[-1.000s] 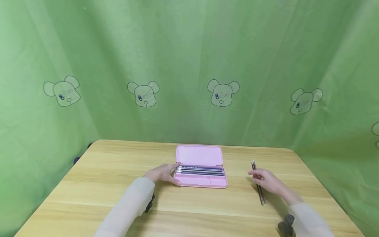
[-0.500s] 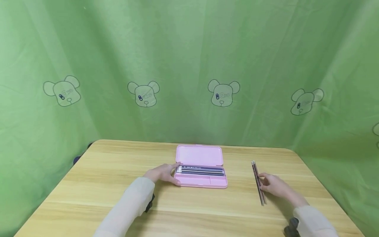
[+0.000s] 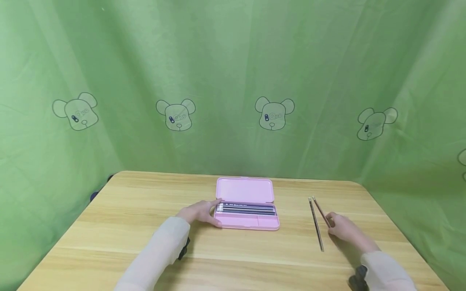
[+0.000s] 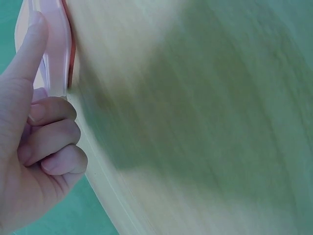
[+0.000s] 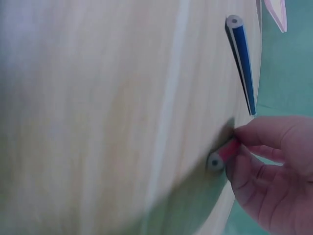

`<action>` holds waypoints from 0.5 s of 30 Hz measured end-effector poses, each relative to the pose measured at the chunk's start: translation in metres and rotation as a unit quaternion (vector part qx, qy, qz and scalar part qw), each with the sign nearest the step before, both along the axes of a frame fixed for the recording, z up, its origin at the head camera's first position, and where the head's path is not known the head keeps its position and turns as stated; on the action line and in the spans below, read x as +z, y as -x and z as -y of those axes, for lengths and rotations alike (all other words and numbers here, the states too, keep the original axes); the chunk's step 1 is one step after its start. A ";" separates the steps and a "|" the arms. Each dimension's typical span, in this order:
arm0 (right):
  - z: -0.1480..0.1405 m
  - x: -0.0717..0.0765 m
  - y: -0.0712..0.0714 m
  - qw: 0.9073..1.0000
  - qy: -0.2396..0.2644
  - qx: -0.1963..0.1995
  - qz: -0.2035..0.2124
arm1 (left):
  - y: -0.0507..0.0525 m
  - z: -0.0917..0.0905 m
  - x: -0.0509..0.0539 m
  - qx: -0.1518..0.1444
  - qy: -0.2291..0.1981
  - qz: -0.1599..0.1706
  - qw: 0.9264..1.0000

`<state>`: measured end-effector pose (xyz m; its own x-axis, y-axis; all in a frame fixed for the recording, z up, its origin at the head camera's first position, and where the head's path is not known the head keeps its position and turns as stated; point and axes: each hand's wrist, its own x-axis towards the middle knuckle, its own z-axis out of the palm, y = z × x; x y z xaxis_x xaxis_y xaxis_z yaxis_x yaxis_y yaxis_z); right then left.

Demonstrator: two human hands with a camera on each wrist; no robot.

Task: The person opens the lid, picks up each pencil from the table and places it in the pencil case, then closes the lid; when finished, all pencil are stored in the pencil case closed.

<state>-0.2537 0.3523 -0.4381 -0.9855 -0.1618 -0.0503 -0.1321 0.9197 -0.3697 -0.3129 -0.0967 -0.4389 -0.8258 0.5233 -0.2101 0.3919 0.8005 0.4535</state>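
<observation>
A pink pencil case (image 3: 236, 221) lies with its lid raised at the back and several dark pencils (image 3: 247, 209) in its rear compartment. My left hand (image 3: 198, 212) grips the case's left end, thumb at the front and index finger at the back; in the left wrist view the other fingers curl beside the case (image 4: 57, 54). My right hand (image 3: 344, 229) pinches a red pencil (image 3: 321, 211) between thumb and fingers, low over the table; its flat unsharpened end shows in the right wrist view. Left of it lies a blue pencil (image 5: 247, 63), dark in the head view.
The wooden table (image 3: 153, 242) has rounded back corners. A green curtain (image 3: 225, 81) printed with bear heads hangs behind it and along both sides. The case's front tray has a divider (image 3: 258, 222).
My right hand has shifted right and taken hold of the red pencil, swinging its near end away from the blue one. The left hand and the case have not moved.
</observation>
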 end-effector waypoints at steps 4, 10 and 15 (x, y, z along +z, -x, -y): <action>0.000 -0.002 -0.003 1.000 0.006 -0.004 0.005 | 0.000 0.000 -0.001 -0.001 0.002 -0.001 1.000; -0.003 -0.005 0.001 0.999 0.035 0.004 -0.033 | 0.000 -0.002 -0.001 0.008 0.009 0.004 1.000; 0.006 0.003 0.005 0.996 0.045 0.016 -0.076 | 0.001 -0.003 -0.001 0.014 0.016 0.003 1.000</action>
<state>-0.2583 0.3466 -0.4352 -0.9750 -0.1902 0.1153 -0.2215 0.8779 -0.4246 -0.3135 -0.0941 -0.4398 -0.8391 0.4925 -0.2308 0.3660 0.8252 0.4303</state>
